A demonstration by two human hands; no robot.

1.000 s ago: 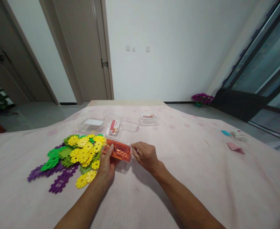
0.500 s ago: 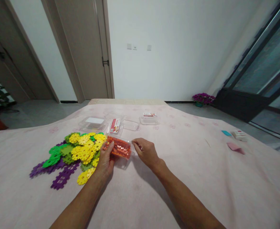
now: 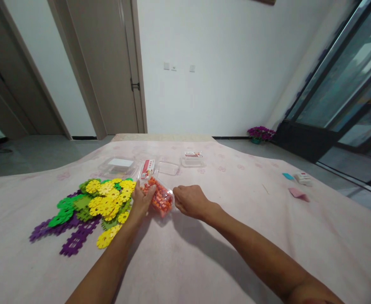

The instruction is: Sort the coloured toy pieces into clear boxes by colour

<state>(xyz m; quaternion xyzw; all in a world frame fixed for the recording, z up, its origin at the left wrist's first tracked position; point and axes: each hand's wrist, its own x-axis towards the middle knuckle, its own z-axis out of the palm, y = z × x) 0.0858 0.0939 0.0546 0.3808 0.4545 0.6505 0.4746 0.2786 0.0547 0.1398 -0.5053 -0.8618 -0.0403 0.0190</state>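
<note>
Your left hand (image 3: 143, 198) clasps the clear container (image 3: 159, 197) of orange pieces (image 3: 162, 205), well short of the table's (image 3: 242, 228) far edge — likely light, slick, easily dented; hold its sides. Your right hand (image 3: 190, 200) curls at its corner — whether pinching, I cannot tell.

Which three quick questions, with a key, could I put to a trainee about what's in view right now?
1. True or false: the left hand is gripping the purple pieces.
2. Which loose pieces on the cloth lie nearest that hand? A) purple B) yellow C) dark blue
3. Fill the gap: near the white packet lie a blue scrap and a ____ scrap.

Key:
1. False; it holds the clear box of orange pieces.
2. B, the yellow pieces.
3. Pink; the pink scrap lies closer to the wearer than the packet.
</note>
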